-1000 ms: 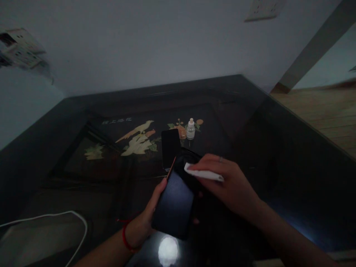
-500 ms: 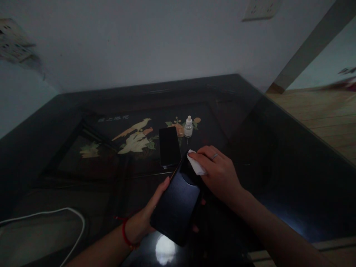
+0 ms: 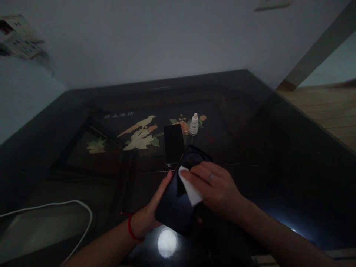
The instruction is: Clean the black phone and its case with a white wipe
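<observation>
My left hand (image 3: 151, 213) grips a dark phone (image 3: 174, 205) by its left edge and holds it tilted above the table, back side up. My right hand (image 3: 215, 189), with a ring on one finger, presses a small white wipe (image 3: 190, 188) against the phone's upper middle, fingers closed over the wipe. A red cord circles my left wrist. A second dark phone (image 3: 174, 143) lies flat on the table just beyond, and a small clear dropper bottle (image 3: 194, 125) with a white cap stands upright to its right.
The dark glass-topped table (image 3: 278, 155) shows an inlaid bird and flower picture (image 3: 139, 135). A white cable (image 3: 69, 207) loops at the near left. A bright lamp reflection (image 3: 167, 243) glares near the front edge. Wooden floor (image 3: 330, 107) lies to the right, walls behind.
My right hand has slid the white wipe down from the phone's top end toward its middle. The left hand keeps its grip on the phone, which has tilted slightly.
</observation>
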The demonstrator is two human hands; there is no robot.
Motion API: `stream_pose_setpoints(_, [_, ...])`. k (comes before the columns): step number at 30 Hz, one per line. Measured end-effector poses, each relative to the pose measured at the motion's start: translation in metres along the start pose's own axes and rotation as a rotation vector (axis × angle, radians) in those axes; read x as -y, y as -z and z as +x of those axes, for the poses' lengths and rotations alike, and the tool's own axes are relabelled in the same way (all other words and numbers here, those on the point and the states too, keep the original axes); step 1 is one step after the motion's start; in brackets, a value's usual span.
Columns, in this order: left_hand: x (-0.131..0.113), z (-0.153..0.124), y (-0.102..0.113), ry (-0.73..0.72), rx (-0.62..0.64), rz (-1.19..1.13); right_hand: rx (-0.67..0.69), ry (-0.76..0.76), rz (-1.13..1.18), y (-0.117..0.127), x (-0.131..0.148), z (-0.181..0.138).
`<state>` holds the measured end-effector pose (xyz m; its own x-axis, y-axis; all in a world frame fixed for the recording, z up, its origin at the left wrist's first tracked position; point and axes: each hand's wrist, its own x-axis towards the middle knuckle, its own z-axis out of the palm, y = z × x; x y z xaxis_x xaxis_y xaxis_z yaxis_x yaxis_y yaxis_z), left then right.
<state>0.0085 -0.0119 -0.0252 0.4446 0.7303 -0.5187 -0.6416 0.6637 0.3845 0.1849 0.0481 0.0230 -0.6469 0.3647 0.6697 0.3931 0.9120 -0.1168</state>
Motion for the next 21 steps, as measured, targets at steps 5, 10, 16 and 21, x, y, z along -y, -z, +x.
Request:
stream_pose_setpoints(5, [0.000, 0.002, -0.003, 0.051, 0.006, -0.071, -0.012, 0.027, 0.071, -0.002, 0.014, 0.000])
stream_pose_setpoints(10, [0.001, 0.005, 0.002, 0.063, -0.015, -0.094, -0.018, 0.180, 0.203, -0.002, 0.028, 0.001])
stream_pose_setpoints(16, [-0.003, 0.005, -0.005, 0.123, 0.058, -0.061, -0.041, -0.100, -0.017, 0.001, 0.002, -0.001])
stream_pose_setpoints(21, [-0.007, 0.000, -0.009, 0.080, 0.023, -0.046, -0.051, 0.190, 0.252, -0.003, 0.026, -0.001])
